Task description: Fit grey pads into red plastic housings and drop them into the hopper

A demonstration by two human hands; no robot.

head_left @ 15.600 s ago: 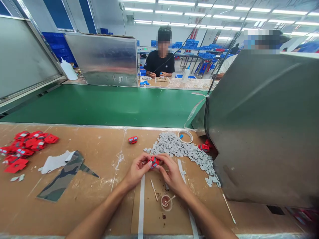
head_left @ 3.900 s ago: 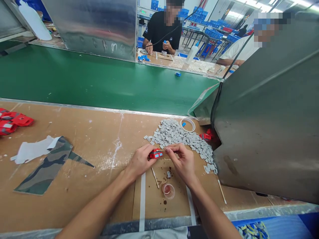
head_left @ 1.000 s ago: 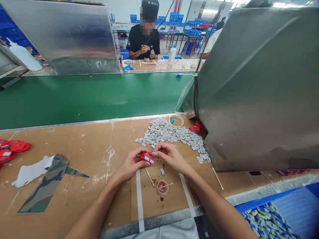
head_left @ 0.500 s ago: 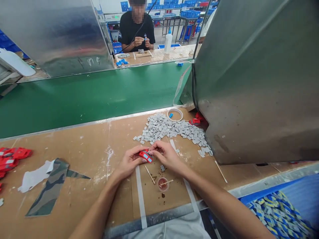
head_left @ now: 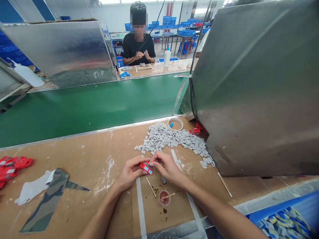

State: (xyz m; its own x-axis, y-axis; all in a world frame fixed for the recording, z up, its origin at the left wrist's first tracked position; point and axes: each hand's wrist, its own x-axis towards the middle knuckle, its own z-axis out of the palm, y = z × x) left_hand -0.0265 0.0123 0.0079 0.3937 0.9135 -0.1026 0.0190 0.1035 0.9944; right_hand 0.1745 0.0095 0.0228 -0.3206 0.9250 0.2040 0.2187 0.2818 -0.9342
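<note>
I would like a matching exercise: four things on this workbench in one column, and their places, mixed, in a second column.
1. small red part
2. grey tiles
3. glue cup
4. camouflage cloth

a. far left on the bench
b. between both hands
c. heaped beyond the hands
d. nearer than the hands

Pairs: 1-b, 2-c, 3-d, 4-a

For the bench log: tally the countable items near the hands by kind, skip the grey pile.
Red toy car shell, held between left hand and right hand: 1
Small glue cup: 1
Wooden sticks on the bench, including the one in the cup: 3
Tape roll: 1
Total: 6
</note>
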